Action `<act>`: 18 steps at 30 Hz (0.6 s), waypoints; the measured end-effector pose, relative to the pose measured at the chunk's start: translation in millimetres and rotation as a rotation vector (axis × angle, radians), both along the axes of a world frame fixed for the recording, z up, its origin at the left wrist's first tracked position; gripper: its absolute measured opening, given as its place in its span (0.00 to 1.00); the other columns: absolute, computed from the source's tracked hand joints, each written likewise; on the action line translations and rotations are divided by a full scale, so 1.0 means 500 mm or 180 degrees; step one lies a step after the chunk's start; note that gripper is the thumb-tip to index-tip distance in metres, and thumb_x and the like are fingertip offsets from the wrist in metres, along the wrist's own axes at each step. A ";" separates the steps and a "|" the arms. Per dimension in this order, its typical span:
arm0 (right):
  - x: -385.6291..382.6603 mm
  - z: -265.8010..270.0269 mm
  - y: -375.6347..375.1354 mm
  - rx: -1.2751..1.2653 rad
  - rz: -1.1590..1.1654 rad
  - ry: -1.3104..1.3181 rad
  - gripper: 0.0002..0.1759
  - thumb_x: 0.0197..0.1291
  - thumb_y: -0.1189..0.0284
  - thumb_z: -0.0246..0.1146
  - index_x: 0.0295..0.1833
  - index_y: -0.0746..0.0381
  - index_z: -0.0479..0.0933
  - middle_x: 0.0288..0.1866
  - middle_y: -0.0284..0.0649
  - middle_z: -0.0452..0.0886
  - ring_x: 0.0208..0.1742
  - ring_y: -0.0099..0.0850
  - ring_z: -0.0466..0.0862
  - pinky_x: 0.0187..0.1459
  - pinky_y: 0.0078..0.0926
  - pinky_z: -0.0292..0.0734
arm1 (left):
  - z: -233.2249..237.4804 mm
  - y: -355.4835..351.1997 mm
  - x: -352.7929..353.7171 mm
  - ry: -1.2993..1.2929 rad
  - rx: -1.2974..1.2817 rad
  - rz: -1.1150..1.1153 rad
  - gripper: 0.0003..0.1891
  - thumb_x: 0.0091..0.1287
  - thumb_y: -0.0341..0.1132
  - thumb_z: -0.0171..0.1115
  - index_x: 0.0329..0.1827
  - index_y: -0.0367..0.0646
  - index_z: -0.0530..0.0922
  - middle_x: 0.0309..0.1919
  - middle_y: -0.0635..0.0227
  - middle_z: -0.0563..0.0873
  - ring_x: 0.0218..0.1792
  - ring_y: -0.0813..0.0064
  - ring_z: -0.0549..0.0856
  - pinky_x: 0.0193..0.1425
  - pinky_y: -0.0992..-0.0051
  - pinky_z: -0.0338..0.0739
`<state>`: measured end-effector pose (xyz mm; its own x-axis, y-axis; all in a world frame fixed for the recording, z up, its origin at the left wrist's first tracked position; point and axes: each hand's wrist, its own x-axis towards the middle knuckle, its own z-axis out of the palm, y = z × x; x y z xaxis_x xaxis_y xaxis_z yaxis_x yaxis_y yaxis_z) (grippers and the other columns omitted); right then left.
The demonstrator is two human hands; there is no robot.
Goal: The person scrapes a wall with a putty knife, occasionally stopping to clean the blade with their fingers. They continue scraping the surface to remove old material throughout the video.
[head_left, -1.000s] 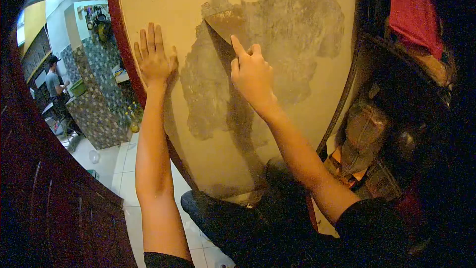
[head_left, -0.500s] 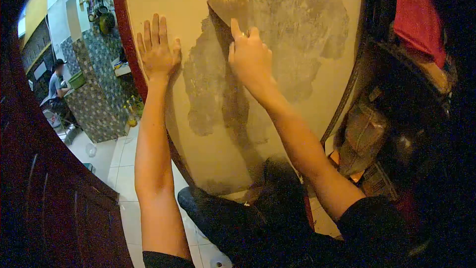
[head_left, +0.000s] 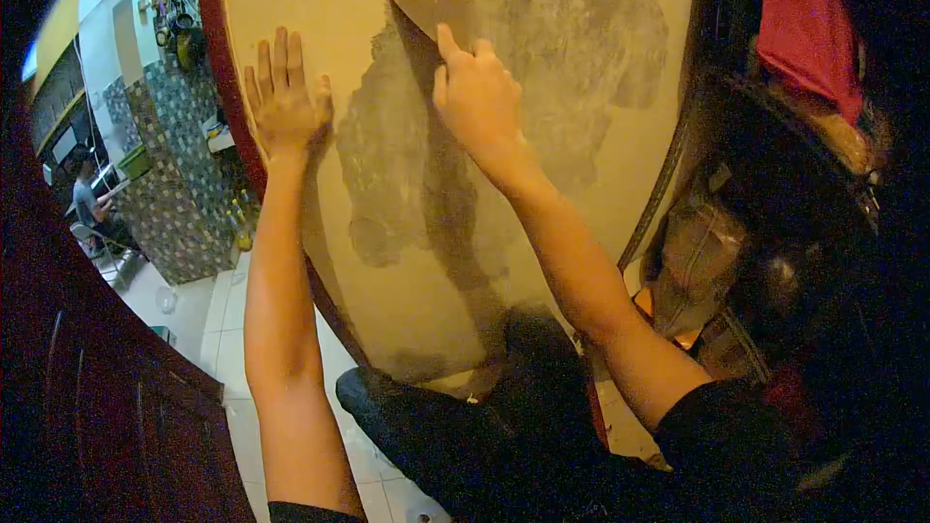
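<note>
A cream wall panel [head_left: 387,320] stands in front of me, with a wide, uneven patch of grey putty [head_left: 591,48] over its upper middle. My right hand [head_left: 480,107] is wrapped round the handle of a putty knife, index finger stretched along it toward the blade. The wide putty knife blade [head_left: 441,0] lies against the patch's upper left part; most of the handle is hidden by the hand. My left hand [head_left: 288,107] rests flat on the bare panel left of the patch, fingers stretched out, holding nothing.
Dark red trim [head_left: 232,68] borders the panel on the left. A red cloth or bag [head_left: 809,34] hangs at right above dark, cluttered items. At far left, past a mosaic-tiled half wall [head_left: 184,223], a person [head_left: 92,199] sits. White floor tiles [head_left: 228,358] show below.
The whole view has shifted, so the panel and both hands appear slightly farther left. The putty knife stays at nearly the same spot on the patch, and my left hand remains flat.
</note>
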<state>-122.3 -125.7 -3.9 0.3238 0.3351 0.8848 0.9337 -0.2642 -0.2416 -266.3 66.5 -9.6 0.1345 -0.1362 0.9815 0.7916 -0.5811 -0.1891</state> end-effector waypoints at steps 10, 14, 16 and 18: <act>0.008 -0.004 -0.001 0.0223 0.0119 0.0012 0.25 0.60 0.68 0.57 0.65 0.52 0.72 0.44 0.56 0.77 0.40 0.54 0.83 0.43 0.49 0.79 | 0.005 -0.003 -0.002 0.0096 -0.0123 0.0004 0.34 0.67 0.49 0.48 0.76 0.50 0.55 0.77 0.71 0.54 0.76 0.64 0.53 0.77 0.57 0.45; 0.004 0.059 0.024 0.0348 0.0087 -0.0115 0.24 0.60 0.69 0.56 0.64 0.54 0.72 0.43 0.56 0.77 0.40 0.55 0.82 0.43 0.49 0.79 | -0.004 0.003 0.004 0.0073 -0.0101 0.0040 0.35 0.65 0.50 0.50 0.76 0.50 0.57 0.76 0.72 0.58 0.76 0.65 0.55 0.77 0.58 0.47; 0.002 0.062 0.020 0.0369 0.0062 -0.0202 0.24 0.60 0.69 0.56 0.64 0.55 0.72 0.43 0.56 0.77 0.40 0.55 0.82 0.43 0.49 0.79 | 0.000 0.003 0.006 0.0034 -0.0030 -0.0036 0.35 0.65 0.50 0.50 0.76 0.50 0.57 0.76 0.72 0.58 0.76 0.66 0.55 0.77 0.58 0.47; -0.002 0.025 0.004 0.0206 0.0021 -0.0111 0.24 0.61 0.69 0.56 0.64 0.55 0.72 0.44 0.56 0.77 0.40 0.54 0.82 0.43 0.49 0.79 | 0.002 -0.001 0.005 0.0019 -0.0080 -0.0008 0.35 0.65 0.50 0.50 0.76 0.51 0.57 0.76 0.72 0.58 0.76 0.66 0.55 0.77 0.58 0.47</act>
<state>-123.4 -123.5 8.8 0.2903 0.2789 0.9154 0.9436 -0.2427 -0.2253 -264.0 66.0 -8.4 0.1400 -0.1118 0.9838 0.7891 -0.5876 -0.1791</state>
